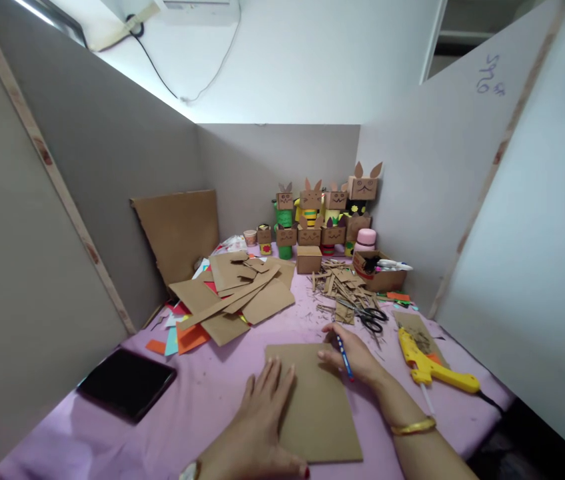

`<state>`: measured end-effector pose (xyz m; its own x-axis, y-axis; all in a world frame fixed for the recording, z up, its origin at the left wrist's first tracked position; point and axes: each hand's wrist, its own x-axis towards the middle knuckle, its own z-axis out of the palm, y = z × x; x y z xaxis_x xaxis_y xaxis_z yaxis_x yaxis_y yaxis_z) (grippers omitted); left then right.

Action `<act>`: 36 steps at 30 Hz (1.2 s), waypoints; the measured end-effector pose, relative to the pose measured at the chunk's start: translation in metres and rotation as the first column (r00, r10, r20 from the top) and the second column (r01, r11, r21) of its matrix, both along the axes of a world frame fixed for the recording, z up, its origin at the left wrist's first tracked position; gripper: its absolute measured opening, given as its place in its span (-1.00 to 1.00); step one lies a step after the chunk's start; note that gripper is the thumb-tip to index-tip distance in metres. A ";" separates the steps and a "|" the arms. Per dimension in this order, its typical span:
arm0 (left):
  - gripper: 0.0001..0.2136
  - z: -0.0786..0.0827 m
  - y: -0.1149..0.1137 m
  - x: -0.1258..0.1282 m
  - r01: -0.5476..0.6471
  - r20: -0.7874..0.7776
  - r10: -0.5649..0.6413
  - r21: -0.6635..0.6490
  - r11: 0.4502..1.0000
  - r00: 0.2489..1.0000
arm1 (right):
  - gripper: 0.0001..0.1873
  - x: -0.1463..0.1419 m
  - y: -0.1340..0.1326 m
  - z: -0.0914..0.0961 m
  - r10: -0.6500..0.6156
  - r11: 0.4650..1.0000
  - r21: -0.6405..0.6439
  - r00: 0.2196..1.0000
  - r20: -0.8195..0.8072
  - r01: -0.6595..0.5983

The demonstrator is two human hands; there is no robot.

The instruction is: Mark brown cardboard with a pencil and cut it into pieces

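Observation:
A flat rectangular piece of brown cardboard [320,417] lies on the purple cloth in front of me. My left hand [265,423] rests across its left side, fingers stretched out and apart. At the top right corner of the piece is my right hand [350,357], with a blue pencil [343,353] held in it. The pencil's red end points down toward me; its other end is up by the fingers. The right thumb touches the cardboard. Beyond the right hand lie black-handled scissors [371,319], beside a heap of cardboard scraps [340,280].
Left stands a pile of cardboard sheets [267,300] over coloured paper; a dark tablet [127,383] lies nearer. A yellow glue gun [432,367] is at right. Several cardboard animal figures [310,233] stand at the back, beside a box of pens [382,277]. Grey partitions surround the table.

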<state>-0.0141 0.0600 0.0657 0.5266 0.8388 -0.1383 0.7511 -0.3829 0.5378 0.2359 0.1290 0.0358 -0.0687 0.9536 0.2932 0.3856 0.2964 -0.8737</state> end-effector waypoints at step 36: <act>-0.92 -0.009 0.056 0.005 -0.172 0.646 0.631 -0.627 0.759 0.430 | -0.87 0.006 0.017 0.000 -0.246 0.965 -0.132 0.620 -0.745 0.225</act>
